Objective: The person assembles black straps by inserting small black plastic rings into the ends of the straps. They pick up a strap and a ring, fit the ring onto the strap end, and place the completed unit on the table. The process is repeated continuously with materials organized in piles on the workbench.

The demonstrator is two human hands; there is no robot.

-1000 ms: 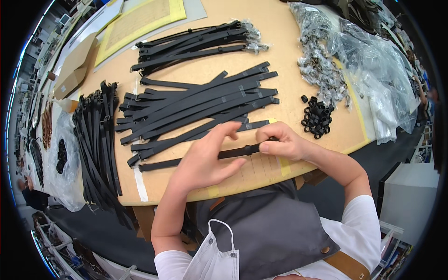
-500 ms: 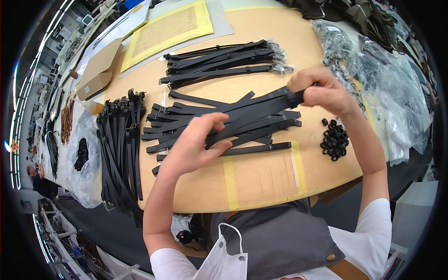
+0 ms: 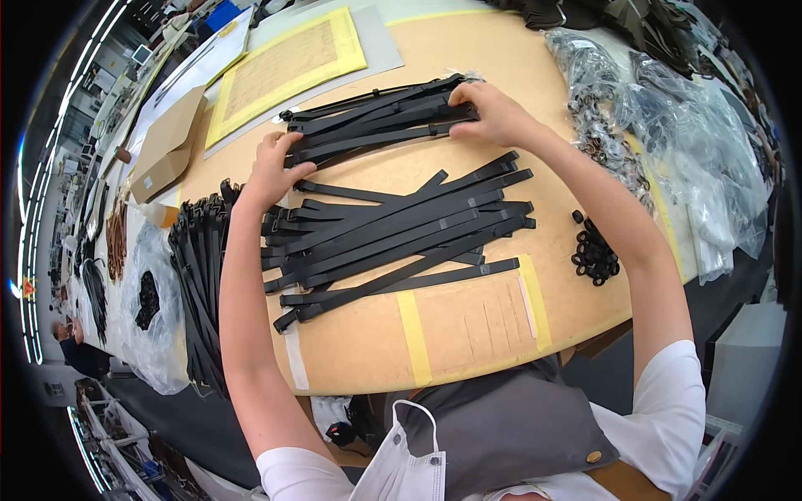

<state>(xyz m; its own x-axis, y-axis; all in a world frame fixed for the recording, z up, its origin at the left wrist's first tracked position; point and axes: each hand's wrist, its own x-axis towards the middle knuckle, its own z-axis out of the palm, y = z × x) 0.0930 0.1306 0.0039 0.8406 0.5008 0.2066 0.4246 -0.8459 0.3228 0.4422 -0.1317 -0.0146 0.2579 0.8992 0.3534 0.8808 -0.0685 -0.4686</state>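
Near the front edge of the tan wooden desk (image 3: 468,351), yellow tape strips (image 3: 413,336) mark out a bare patch; beyond lies a loose fan of flat black straps (image 3: 393,242); farther back, the left hand (image 3: 274,171) and right hand (image 3: 493,113) press down on either end of a tidier black strap bundle (image 3: 376,125), fingers closed on its ends, seemingly to square it.

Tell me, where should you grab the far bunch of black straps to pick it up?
Probably by both ends, coming down from above. The far bundle of straps lies flat and long across the table, so one grip in the middle would likely let it sag. The left hand already sits at its left end and the right hand at its right end.
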